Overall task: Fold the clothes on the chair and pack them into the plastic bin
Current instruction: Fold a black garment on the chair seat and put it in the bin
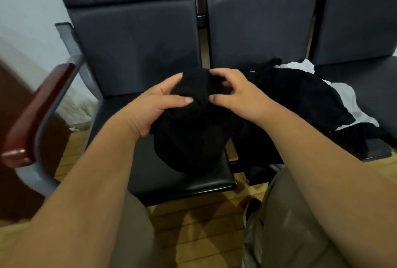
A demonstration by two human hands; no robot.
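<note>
Left hand (150,107) and right hand (242,97) both pinch the black garment (189,140) with curled fingers (222,73).

Left forearm (90,181) and right forearm (311,156) bare to the near edge. Loose olive-khaki trousers (279,224), creased. Dark shoe (252,205) with pale rim, near right.

I can read no text, label, brand, number or sign anywhere in my head-camera view. There is one tiny pale mark (252,71) on the far edge of the black clothes (300,95), perhaps a tag, but it is too small for me to make out.
</note>
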